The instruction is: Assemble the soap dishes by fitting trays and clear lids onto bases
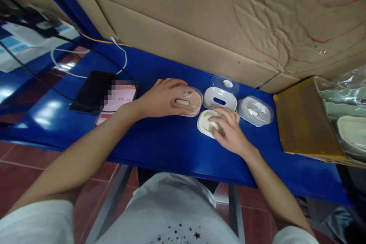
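Note:
My left hand point(161, 97) lies on the blue table point(160, 145), its fingers curled round a clear-lidded soap box point(190, 103) with a sticker on the lid. My right hand point(230, 129) rests with bent fingers on a cream oval tray point(204, 122) just in front of it. Behind that tray stands a white box base point(219, 98) with a slot, and a clear lid point(225, 83) sits at its back. To the right is a closed clear-lidded box point(255, 110).
A phone with a lit screen point(117, 99) and a dark phone point(93, 89) lie at the left, with white and black cables point(65, 57) behind. A cardboard box point(303, 122) holding bagged trays point(351, 129) stands at the right. A cardboard wall point(200, 19) backs the table.

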Demonstrator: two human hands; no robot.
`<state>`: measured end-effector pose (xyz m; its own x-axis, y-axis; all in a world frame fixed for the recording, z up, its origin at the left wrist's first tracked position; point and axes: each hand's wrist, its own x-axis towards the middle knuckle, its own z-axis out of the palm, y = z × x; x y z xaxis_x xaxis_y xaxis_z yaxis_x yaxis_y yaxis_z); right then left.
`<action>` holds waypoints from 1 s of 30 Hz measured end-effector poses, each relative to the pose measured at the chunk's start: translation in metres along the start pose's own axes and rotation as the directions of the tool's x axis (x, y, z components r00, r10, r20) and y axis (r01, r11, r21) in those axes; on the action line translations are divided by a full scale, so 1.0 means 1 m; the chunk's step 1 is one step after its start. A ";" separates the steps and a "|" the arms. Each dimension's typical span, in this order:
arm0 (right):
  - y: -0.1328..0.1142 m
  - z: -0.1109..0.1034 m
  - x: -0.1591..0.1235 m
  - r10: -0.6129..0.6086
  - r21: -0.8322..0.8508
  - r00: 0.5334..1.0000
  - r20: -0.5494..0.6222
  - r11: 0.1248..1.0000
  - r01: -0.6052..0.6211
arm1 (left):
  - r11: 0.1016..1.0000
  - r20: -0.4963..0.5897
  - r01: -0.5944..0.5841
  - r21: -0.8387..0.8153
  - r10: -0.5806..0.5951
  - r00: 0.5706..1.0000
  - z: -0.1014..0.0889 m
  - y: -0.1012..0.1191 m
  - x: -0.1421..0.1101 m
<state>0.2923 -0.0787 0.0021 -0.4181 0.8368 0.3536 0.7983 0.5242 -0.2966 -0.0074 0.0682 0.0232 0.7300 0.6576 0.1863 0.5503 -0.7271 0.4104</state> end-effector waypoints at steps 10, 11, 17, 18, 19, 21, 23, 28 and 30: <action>-0.018 0.001 0.015 -0.047 -0.094 0.987 0.153 0.994 0.062 | 0.968 -0.273 0.250 -0.011 -0.244 0.931 -0.014 0.005 -0.001; -0.020 0.003 0.019 -0.051 -0.110 0.983 0.174 0.991 0.071 | 0.965 -0.277 0.263 -0.010 -0.255 0.926 -0.014 0.004 0.000; -0.036 0.019 0.043 -0.072 -0.150 0.979 0.192 0.983 0.102 | 0.947 -0.288 0.321 0.024 -0.301 0.909 -0.010 0.002 0.001; -0.039 0.022 0.044 -0.077 -0.143 0.980 0.186 0.984 0.105 | 0.944 -0.286 0.328 0.028 -0.307 0.908 -0.008 0.002 0.001; -0.042 0.024 0.043 -0.088 -0.129 0.980 0.179 0.985 0.112 | 0.942 -0.282 0.334 0.033 -0.312 0.907 -0.007 0.003 0.001; -0.049 0.024 0.039 -0.125 -0.086 0.980 0.155 0.986 0.140 | 0.939 -0.261 0.340 0.049 -0.316 0.912 -0.003 0.004 0.001; -0.054 0.022 0.033 -0.168 -0.030 0.975 0.142 0.984 0.174 | 0.938 -0.232 0.341 0.065 -0.319 0.919 0.000 0.004 0.002; -0.060 0.014 0.024 -0.289 0.037 0.939 0.188 0.957 0.287 | 0.940 -0.108 0.325 0.102 -0.315 0.943 0.007 0.003 0.004; -0.060 0.016 0.022 -0.308 0.008 0.930 0.200 0.950 0.313 | 0.944 -0.048 0.310 0.118 -0.306 0.951 0.011 0.001 0.004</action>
<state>0.2286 -0.0890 0.0137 -0.7214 0.6485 0.2430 0.6239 0.7609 -0.1784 0.0010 0.0680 0.0145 0.5062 0.8573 0.0941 0.7930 -0.5056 0.3399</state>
